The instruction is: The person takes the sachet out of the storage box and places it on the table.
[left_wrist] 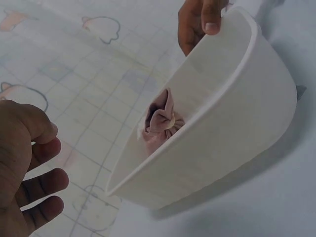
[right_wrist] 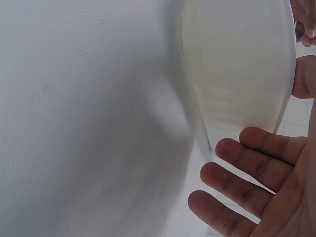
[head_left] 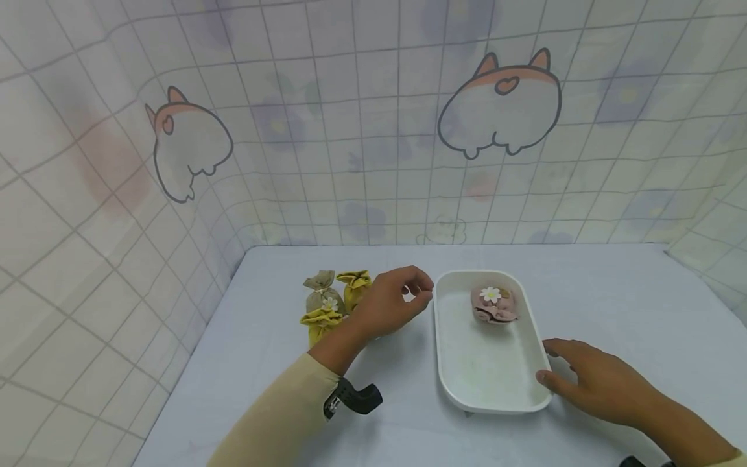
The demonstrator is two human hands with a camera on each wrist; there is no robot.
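Loosely bent and holding nothing, my left hand point(head_left: 397, 298) hovers beside the left rim of a white tray point(head_left: 478, 383). In the left wrist view its bent fingers point(left_wrist: 44, 185) stand apart from the tray. A small pink fabric pouch point(head_left: 493, 306) with a white daisy lies in the tray's far half; its gathered neck shows in the left wrist view. My right hand point(head_left: 601, 383) holds the tray's right side, thumb over the rim, fingers along the outer wall. In the right wrist view those fingers point(right_wrist: 247, 182) are spread and nearly straight.
Left of my left forearm stand several small tied pouches: a grey-green pouch point(head_left: 320, 295), a yellow pouch point(head_left: 355, 288) behind, and another yellow pouch point(head_left: 318, 324) in front, partly hidden by the arm. A checked cloth point(head_left: 373, 130) hangs behind the white table point(head_left: 613, 285).
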